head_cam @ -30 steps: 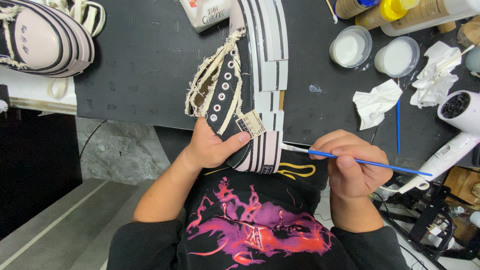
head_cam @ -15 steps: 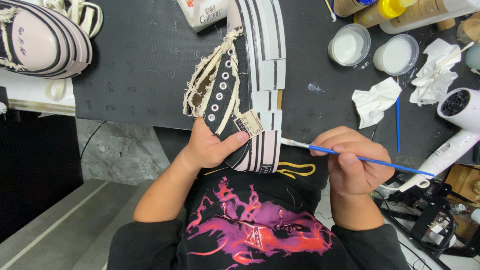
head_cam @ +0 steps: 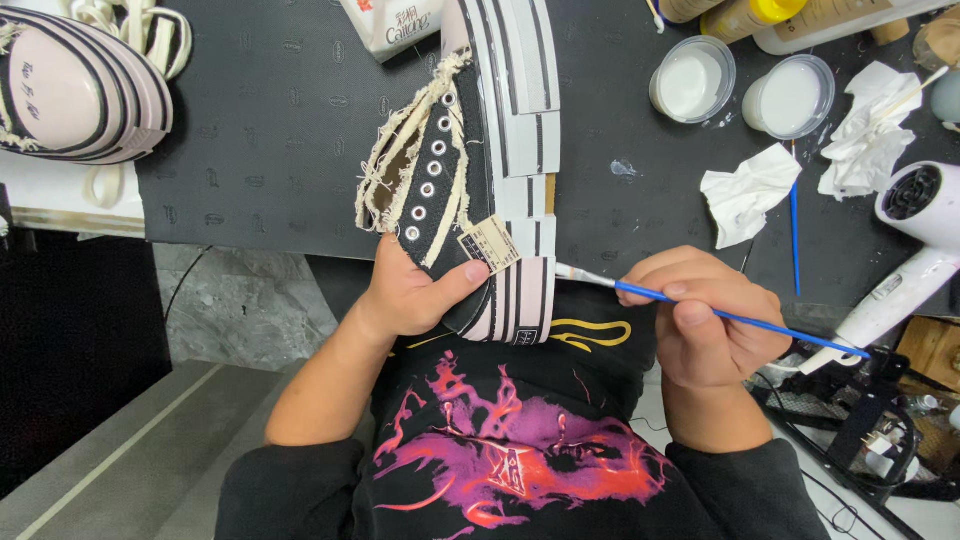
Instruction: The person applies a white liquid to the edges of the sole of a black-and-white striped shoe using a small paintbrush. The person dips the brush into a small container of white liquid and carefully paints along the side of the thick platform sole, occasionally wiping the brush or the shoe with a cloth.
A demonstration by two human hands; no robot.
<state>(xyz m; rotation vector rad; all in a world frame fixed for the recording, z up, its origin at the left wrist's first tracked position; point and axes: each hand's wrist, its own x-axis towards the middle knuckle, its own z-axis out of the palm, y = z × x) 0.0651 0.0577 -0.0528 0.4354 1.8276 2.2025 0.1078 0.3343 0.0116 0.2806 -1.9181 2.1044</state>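
Note:
My left hand [head_cam: 410,292] grips the heel end of a black high-top canvas shoe [head_cam: 470,170] with frayed cream edges, metal eyelets and a thick white sole with black stripes. The shoe lies on its side over the edge of a black mat [head_cam: 270,120]. My right hand [head_cam: 705,320] holds a thin blue-handled paintbrush [head_cam: 700,308]. The brush's white tip touches the sole near the heel.
A second striped shoe [head_cam: 75,85] lies at the far left. Two round tubs of white paint [head_cam: 692,80] [head_cam: 790,97], crumpled tissues [head_cam: 750,190], another blue brush [head_cam: 795,235] and a white hair dryer [head_cam: 915,240] sit to the right. Bottles stand along the top edge.
The brush tip has stayed at the sole's heel with only a slight shift. Both hands and the shoe are nearly where they were.

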